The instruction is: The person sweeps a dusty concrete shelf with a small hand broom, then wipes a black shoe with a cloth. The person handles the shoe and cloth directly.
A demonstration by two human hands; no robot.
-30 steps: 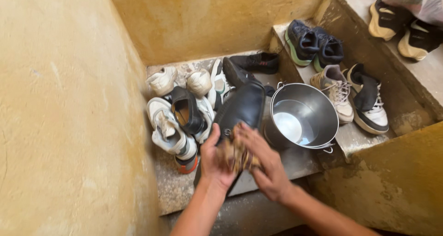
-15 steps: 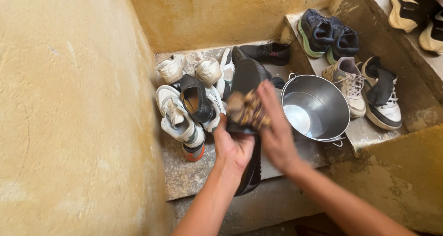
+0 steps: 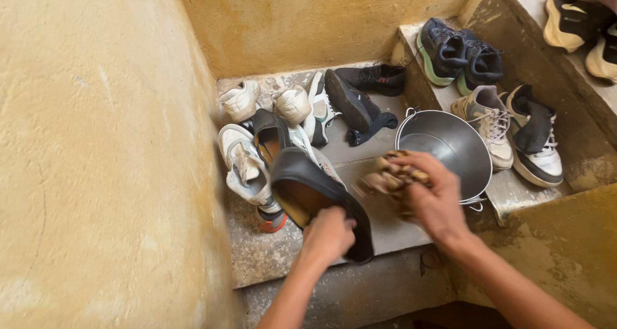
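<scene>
Change: the black slip-on shoe (image 3: 319, 196) has been lowered and tilted open-side up.
Left hand (image 3: 329, 234): clenched on the shoe's near edge.
Right hand (image 3: 434, 200): a crumpled brown cloth (image 3: 390, 176) is gripped just right of the shoe.
Axis: away-left.
Beyond: round steel bucket (image 3: 450, 150).

Soft, even daylight fills the scene, brightest on the yellow wall (image 3: 96, 142) left of the steel bucket (image 3: 450, 149). The bucket's inner side carries a pale sheen without harsh glare. Shadows are faint. The right hand (image 3: 430, 197) beside the bucket is motion-blurred; the edges bend slightly.
</scene>
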